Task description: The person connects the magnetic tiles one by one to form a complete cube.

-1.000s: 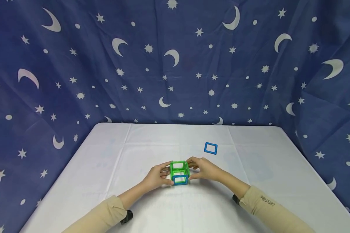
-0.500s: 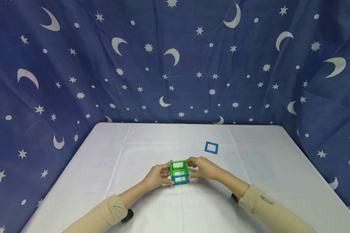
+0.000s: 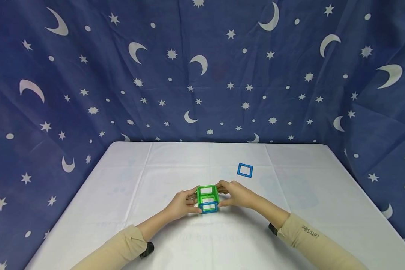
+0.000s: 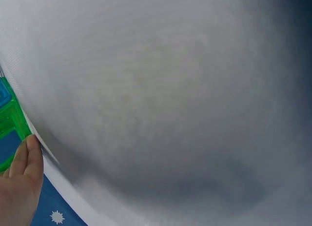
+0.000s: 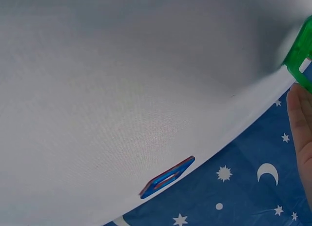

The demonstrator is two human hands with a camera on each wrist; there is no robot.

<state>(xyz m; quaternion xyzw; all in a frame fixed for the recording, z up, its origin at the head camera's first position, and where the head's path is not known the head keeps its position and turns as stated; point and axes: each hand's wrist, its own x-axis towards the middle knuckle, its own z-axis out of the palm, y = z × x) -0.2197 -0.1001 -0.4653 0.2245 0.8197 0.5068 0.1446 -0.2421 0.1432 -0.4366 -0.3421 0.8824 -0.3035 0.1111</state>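
Now: two-handed grip

My left hand (image 3: 183, 204) and right hand (image 3: 239, 195) pinch the green-and-blue frame box (image 3: 208, 203) from either side, fingers against thumb; it's apparently on the white table (image 3: 175, 161). Loose blue square (image 3: 244, 175) lies beyond, rightward.

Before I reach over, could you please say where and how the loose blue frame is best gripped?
I'd pinch the loose blue frame by its near edge, coming from the near side and above with the right hand: it lies flat, slim-rimmed, beyond that hand.
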